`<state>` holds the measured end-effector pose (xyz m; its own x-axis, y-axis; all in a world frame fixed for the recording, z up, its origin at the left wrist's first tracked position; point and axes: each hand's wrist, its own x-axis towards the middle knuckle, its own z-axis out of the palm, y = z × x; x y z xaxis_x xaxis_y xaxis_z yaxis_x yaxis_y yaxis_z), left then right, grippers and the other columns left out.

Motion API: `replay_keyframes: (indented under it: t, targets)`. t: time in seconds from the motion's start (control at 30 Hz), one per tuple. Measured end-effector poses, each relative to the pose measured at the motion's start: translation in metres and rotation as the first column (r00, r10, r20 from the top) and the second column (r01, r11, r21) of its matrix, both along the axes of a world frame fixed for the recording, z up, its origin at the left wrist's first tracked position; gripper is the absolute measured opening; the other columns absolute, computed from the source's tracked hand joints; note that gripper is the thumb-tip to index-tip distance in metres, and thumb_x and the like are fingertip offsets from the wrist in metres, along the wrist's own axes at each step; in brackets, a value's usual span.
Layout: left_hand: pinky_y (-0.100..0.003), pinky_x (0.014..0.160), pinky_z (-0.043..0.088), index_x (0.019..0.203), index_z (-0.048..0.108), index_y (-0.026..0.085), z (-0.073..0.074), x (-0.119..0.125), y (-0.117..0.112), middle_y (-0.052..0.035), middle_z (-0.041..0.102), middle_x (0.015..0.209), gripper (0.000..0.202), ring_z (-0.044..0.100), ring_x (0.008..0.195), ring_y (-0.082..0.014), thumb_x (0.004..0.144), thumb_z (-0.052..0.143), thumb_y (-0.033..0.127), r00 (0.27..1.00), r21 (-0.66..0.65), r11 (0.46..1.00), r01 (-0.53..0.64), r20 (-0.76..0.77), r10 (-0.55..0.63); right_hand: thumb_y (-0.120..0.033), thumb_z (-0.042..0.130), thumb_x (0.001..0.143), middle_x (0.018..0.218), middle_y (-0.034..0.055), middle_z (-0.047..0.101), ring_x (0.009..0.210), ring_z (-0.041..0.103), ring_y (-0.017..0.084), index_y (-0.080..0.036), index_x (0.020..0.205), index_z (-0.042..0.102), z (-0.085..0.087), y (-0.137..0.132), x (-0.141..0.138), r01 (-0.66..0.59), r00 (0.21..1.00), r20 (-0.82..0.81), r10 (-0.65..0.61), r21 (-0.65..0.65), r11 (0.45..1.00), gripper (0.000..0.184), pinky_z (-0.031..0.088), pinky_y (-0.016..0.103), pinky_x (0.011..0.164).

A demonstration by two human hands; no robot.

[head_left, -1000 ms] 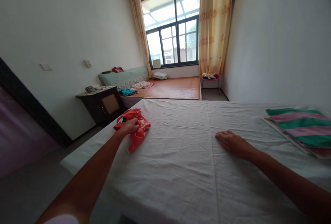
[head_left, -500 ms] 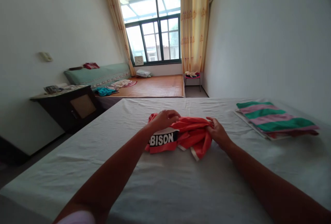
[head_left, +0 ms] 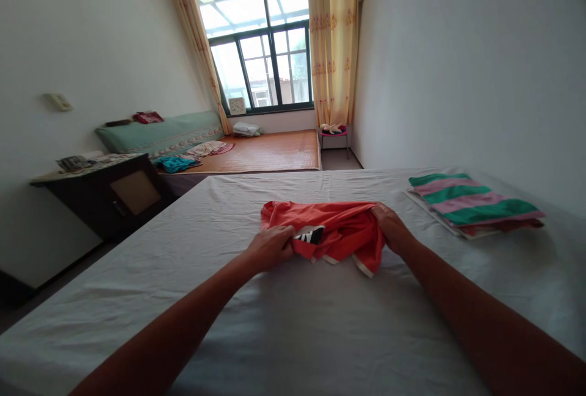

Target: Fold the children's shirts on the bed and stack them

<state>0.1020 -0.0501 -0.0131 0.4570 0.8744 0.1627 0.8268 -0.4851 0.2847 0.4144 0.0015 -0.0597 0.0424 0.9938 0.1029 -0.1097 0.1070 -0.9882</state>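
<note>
A crumpled orange-red fabric garment with white trim [head_left: 336, 231] lies mid-bed on the white sheeted bed [head_left: 293, 323]. The left hand [head_left: 270, 248] has its grip closed on the garment's near left edge, beside a black-and-white printed patch. The right hand [head_left: 391, 228] pinches the garment's right edge, fingers closed. A folded green-and-pink striped cloth [head_left: 471, 204] lies well apart, at the bed's right side.

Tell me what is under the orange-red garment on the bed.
The orange-red garment lies bunched on the white sheet, gripped at its ends by the left hand and the right hand. Anything else beneath its folds is covered.
</note>
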Motion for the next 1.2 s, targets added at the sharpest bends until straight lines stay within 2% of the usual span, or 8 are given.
replay_keyframes:
  t: [0.1, 0.33, 0.43, 0.57, 0.77, 0.93, 1.07, 1.2]
  targets:
    - [-0.019, 0.048, 0.036, 0.081, 0.051, 0.019, 0.033, -0.006, 0.006, 0.0060, 0.047, 0.056, 0.008, 0.046, 0.049, -0.0095, 0.078, 0.052, 0.026, 0.861, -0.201, 0.979, 0.005, 0.499, 0.098, -0.040, 0.053, 0.081, 0.093, 0.0050, 0.071, 0.083, 0.067, 0.021, -0.020, 0.101, 0.060, 0.032, -0.013, 0.021, -0.056, 0.996, 0.069, 0.052, 0.061, 0.997, 0.029, 0.056, 0.033, 0.074]
    - [-0.022, 0.054, 0.051, 0.076, 0.054, 0.015, 0.109, -0.034, 0.030, -0.0001, 0.061, 0.067, 0.010, 0.060, 0.057, -0.0124, 0.074, 0.060, 0.022, -0.008, -0.134, 0.983, 0.122, 0.991, 0.136, -0.036, 0.067, 0.072, 0.101, 0.0058, 0.068, 0.083, 0.064, 0.020, -0.024, 0.132, 0.048, 0.127, -0.026, 0.069, -0.392, 0.727, 0.631, 0.271, 0.057, 0.918, 0.064, 0.054, 0.030, 0.068]
    - [-0.025, 0.069, 0.055, 0.077, 0.056, 0.014, 0.112, -0.040, 0.069, -0.0026, 0.064, 0.076, 0.005, 0.064, 0.070, -0.0147, 0.075, 0.058, 0.018, -0.188, -0.073, 0.995, 0.074, 0.978, 0.086, -0.033, 0.060, 0.075, 0.095, 0.0081, 0.068, 0.079, 0.062, 0.021, -0.017, 0.116, 0.061, 0.141, 0.003, 0.054, -0.103, 0.592, 0.790, -0.160, 0.270, 0.957, 0.045, 0.052, 0.033, 0.071]
    - [-0.024, 0.087, 0.049, 0.090, 0.055, 0.020, 0.094, -0.052, 0.119, -0.0028, 0.063, 0.103, 0.012, 0.063, 0.097, -0.0118, 0.079, 0.053, 0.016, -0.314, -0.140, 0.982, -0.124, 0.945, 0.095, -0.028, 0.054, 0.077, 0.124, 0.0158, 0.057, 0.111, 0.050, 0.033, -0.016, 0.126, 0.051, 0.142, 0.034, 0.023, 0.238, 0.207, 0.632, -0.747, 0.708, 0.665, 0.051, 0.045, 0.050, 0.086]
    - [-0.039, 0.095, 0.043, 0.109, 0.059, 0.025, 0.031, -0.090, 0.100, -0.0083, 0.058, 0.123, 0.036, 0.057, 0.112, -0.0227, 0.076, 0.064, 0.036, 0.302, -0.329, 0.944, -0.010, 0.899, 0.317, -0.027, 0.055, 0.081, 0.131, 0.0138, 0.053, 0.121, 0.044, 0.033, -0.020, 0.128, 0.049, 0.099, 0.023, -0.003, -0.036, 0.208, 0.734, -0.647, 0.666, 0.745, 0.048, 0.042, 0.052, 0.092]
    - [-0.043, 0.102, 0.038, 0.118, 0.062, 0.024, -0.017, -0.092, 0.079, -0.0097, 0.057, 0.129, 0.045, 0.049, 0.121, -0.0276, 0.073, 0.062, 0.021, 0.903, -0.159, 0.978, 0.132, 0.426, -0.053, -0.025, 0.061, 0.078, 0.111, 0.0070, 0.066, 0.102, 0.059, 0.021, -0.022, 0.113, 0.061, 0.042, -0.024, -0.054, -0.623, 0.405, 0.912, 0.062, 0.226, 0.748, 0.035, 0.046, 0.034, 0.089]
    - [-0.041, 0.103, 0.036, 0.125, 0.057, 0.026, -0.037, -0.078, 0.093, -0.0076, 0.049, 0.138, 0.055, 0.042, 0.126, -0.0262, 0.073, 0.055, 0.010, 0.999, 0.107, 0.993, -0.043, 0.012, 0.042, -0.027, 0.065, 0.077, 0.136, 0.0093, 0.050, 0.124, 0.042, 0.026, -0.027, 0.138, 0.041, 0.017, -0.053, -0.108, -0.677, 0.309, 0.951, 0.016, 0.208, 0.706, 0.066, 0.035, 0.044, 0.100]
    - [-0.034, 0.092, 0.042, 0.107, 0.067, 0.025, -0.044, -0.062, 0.108, -0.0074, 0.064, 0.112, 0.029, 0.057, 0.107, -0.0230, 0.083, 0.051, 0.020, 0.982, 0.115, 0.979, -0.168, -0.069, 0.177, -0.025, 0.053, 0.087, 0.107, 0.0092, 0.066, 0.105, 0.054, 0.026, -0.025, 0.111, 0.062, 0.015, -0.050, -0.127, -0.596, 0.267, 0.963, -0.025, 0.186, 0.781, 0.026, 0.039, 0.044, 0.092]
